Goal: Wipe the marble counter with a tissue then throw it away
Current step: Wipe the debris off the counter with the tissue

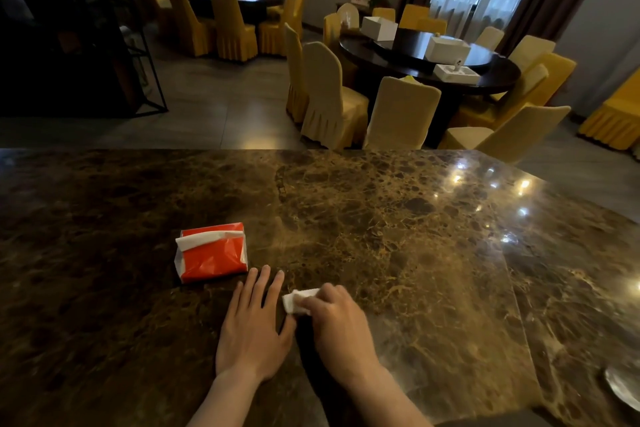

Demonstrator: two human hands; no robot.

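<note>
One soft, light tissue point(298, 300) lower centre: right hand point(334, 317) presses it, fingers curled; left hand point(254, 326) flat, empty; likely pinch its bunched middle.

Counter point(398, 236): dark brown marble with gold veins, glossy, with light reflections.
Tissue pack point(212, 251): red wrapper, a white sheet poking from its top; lies on the counter.
Left hand point(254, 329): flat on the counter, fingers spread, fingertips just beside the tissue pack's near right corner.
Right hand point(337, 319): right of the tissue pack, pressing down on the tissue.
Tissue point(299, 300): white, folded, under the right hand's fingers, touching the counter.
</note>
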